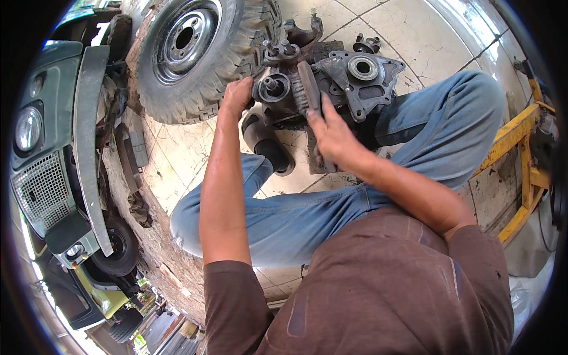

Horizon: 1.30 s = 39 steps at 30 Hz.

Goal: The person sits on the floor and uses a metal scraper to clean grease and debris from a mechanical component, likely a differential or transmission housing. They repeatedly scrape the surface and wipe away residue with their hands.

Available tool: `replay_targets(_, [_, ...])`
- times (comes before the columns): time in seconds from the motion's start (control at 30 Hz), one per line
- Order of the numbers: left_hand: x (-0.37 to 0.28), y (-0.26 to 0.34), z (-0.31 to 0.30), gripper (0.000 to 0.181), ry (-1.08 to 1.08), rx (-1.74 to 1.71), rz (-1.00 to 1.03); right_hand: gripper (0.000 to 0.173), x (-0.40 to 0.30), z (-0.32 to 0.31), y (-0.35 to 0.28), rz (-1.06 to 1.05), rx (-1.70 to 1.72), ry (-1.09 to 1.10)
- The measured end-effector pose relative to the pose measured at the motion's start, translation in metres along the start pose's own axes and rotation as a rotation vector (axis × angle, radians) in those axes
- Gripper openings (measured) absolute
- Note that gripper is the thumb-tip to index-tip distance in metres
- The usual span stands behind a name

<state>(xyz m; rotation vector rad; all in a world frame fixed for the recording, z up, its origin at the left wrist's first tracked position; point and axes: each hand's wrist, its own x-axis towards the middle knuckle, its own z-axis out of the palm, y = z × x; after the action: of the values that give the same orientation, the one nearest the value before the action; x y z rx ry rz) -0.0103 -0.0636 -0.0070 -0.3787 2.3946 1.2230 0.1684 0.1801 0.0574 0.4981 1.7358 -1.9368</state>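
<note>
In front of me on the tiled floor sits a greasy metal gearbox housing (284,106) with a round bearing opening and a protruding shaft. My left hand (238,95) grips a part at its left side. My right hand (333,133) is closed around the handle of a wire brush (309,88), whose bristles face left, close beside the round opening; whether they touch the metal I cannot tell. Right of the brush lies a flat cast metal cover plate (377,80) with a ring-shaped bearing. A yoke-shaped metal part (306,31) stands at the housing's far side.
A large off-road wheel (191,44) lies at the upper left. A small universal-joint yoke (367,43) is beyond the plate. My shoe (268,144) is close to the housing. A yellow metal frame (510,142) stands right; vehicles with a grille (42,191) are left.
</note>
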Motion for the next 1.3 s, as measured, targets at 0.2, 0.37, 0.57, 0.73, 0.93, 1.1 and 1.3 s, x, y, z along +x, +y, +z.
replay_targets(0.2, [-0.004,0.007,0.007,0.040,0.031,-0.011,-0.016,0.076,0.031,0.013,0.030,-0.116,-0.219,0.180])
replay_targets(0.37, [0.002,-0.005,0.004,0.041,0.053,-0.041,0.024,0.074,0.001,0.021,0.016,-0.088,-0.154,0.110])
replay_targets(0.57, [-0.006,0.006,0.012,0.040,0.051,-0.016,-0.023,0.074,0.032,0.020,0.006,-0.026,-0.016,0.126])
replay_targets(0.73, [0.006,-0.007,0.009,0.039,0.075,0.042,0.100,0.074,-0.004,0.035,0.016,-0.025,-0.135,0.170])
replay_targets(0.93, [-0.005,0.010,0.016,0.044,0.075,-0.079,-0.014,0.073,0.019,0.057,0.033,-0.123,-0.110,0.340])
replay_targets(1.1, [-0.002,-0.004,0.010,0.047,0.117,-0.039,0.033,0.072,0.035,0.062,0.015,0.012,0.040,0.360])
replay_targets(1.3, [0.012,-0.018,0.007,0.043,0.120,0.079,0.124,0.072,0.006,0.072,0.021,-0.087,0.012,0.300])
